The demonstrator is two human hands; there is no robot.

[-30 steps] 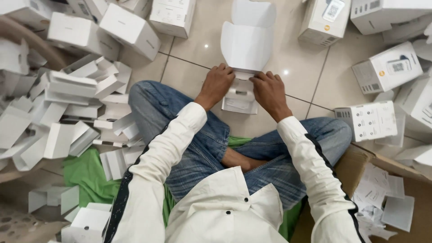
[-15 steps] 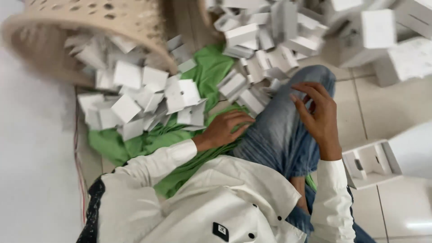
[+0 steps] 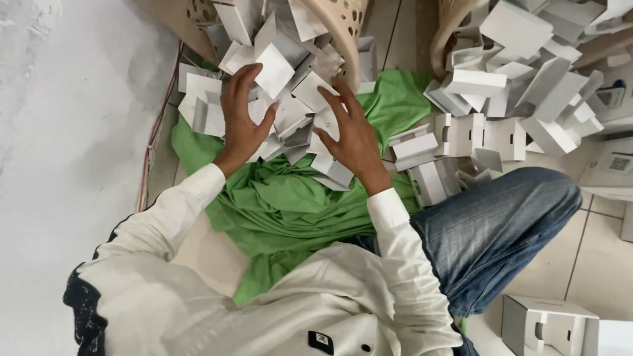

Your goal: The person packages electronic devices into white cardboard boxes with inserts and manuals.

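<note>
I am seeing both hands spreading open over the white cardboard inserts [image 3: 290, 112]: left hand [image 3: 242, 118] and right hand [image 3: 353, 135] released, grasping nothing, resting on the pile.

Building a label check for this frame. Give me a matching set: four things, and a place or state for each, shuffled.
Things:
1. left hand
2. right hand
3. green cloth
4. basket

Places or states:
A. tipped over, white card pieces spilling out of it
B. spread on the floor under the card pile
C. fingers spread on the pile, nearer the wall
D. fingers spread on the pile, nearer the bent knee in jeans

Pairs: 1-C, 2-D, 3-B, 4-A
</note>
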